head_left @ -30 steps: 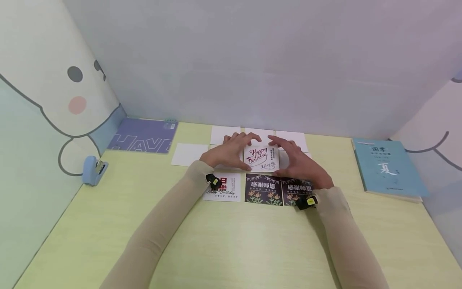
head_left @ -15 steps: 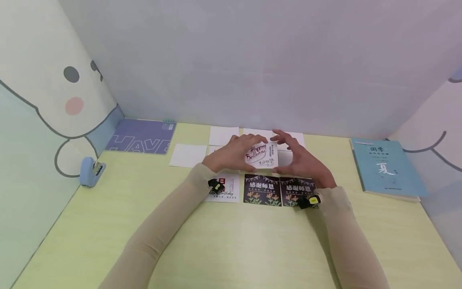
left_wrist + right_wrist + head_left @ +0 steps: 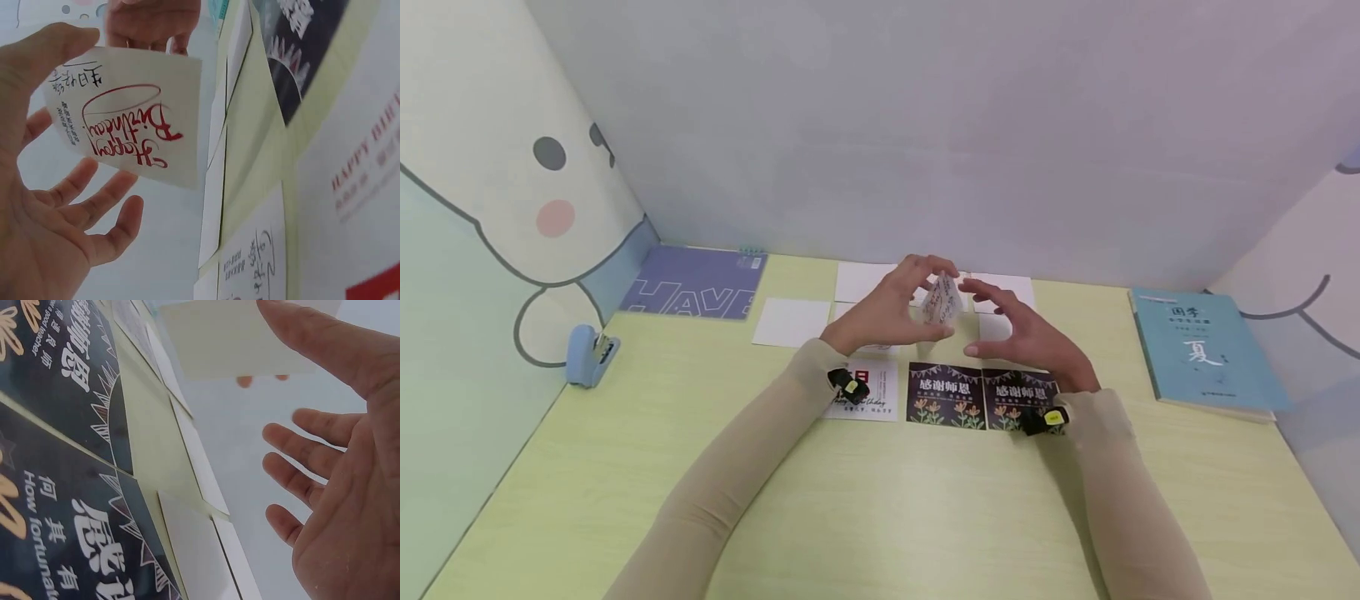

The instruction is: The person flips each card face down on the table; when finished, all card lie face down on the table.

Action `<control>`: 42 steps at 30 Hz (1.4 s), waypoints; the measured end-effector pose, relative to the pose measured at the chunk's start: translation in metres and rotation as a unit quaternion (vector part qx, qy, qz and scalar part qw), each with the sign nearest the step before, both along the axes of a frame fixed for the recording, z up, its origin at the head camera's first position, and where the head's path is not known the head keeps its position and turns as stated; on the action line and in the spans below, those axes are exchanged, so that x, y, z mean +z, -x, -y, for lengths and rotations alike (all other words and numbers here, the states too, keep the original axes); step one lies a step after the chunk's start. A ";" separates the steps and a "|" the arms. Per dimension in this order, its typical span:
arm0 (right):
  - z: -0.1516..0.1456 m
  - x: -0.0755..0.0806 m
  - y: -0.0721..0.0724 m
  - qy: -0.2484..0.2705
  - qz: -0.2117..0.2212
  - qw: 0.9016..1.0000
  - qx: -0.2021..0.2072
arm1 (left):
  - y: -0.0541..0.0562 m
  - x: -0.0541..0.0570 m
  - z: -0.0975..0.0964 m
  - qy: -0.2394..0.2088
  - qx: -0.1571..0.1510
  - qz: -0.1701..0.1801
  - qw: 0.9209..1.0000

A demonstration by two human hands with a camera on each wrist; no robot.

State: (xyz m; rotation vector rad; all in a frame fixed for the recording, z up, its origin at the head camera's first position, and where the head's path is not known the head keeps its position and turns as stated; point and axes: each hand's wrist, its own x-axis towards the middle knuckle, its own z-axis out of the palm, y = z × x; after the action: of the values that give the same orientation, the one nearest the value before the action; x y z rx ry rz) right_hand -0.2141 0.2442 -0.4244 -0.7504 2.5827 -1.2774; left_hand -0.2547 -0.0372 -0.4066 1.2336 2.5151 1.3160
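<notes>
A white card with red "Happy Birthday!" lettering point(image 3: 137, 119) is held up off the table, tilted on edge; in the head view the card point(image 3: 943, 302) looks narrow. My left hand point(image 3: 887, 312) pinches it at its edge between thumb and fingers. Just right of the card, my right hand point(image 3: 1026, 337) is spread with fingers apart, and nothing is in its grasp. In the right wrist view, a plain pale side of the card point(image 3: 244, 340) faces the right palm point(image 3: 337, 469). Two dark flower-printed cards point(image 3: 945, 396) lie below the hands. A white birthday card point(image 3: 883, 392) lies partly under the left wrist.
Blank white cards point(image 3: 790, 322) lie in rows behind and left of the hands, some partly covered. A purple notebook point(image 3: 696, 283) and a small blue desk tool point(image 3: 587, 357) are at the left. At the right lies a blue book point(image 3: 1206, 346). A wall stands behind.
The birthday card has risen off the table and turned from facing up to nearly edge-on. The left hand keeps hold of it, while the right fingers have let go.
</notes>
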 end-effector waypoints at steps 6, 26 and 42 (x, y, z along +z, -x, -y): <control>0.008 0.002 -0.005 -0.018 0.039 0.999 -0.018 | -0.003 0.004 -0.004 -0.067 -0.004 0.028 0.997; 0.003 -0.009 0.001 -0.042 -0.021 0.998 -0.042 | 0.007 -0.001 0.012 0.237 0.056 -0.038 0.969; 0.004 -0.015 0.004 -0.130 -0.027 0.991 -0.030 | 0.004 -0.011 0.011 0.285 0.047 -0.048 0.956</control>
State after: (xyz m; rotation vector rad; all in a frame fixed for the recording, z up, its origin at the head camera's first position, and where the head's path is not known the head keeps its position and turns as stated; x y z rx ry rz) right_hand -0.2179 0.2402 -0.4399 -0.6706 2.7615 -0.9197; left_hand -0.2586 -0.0481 -0.4172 1.0685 2.7502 0.4691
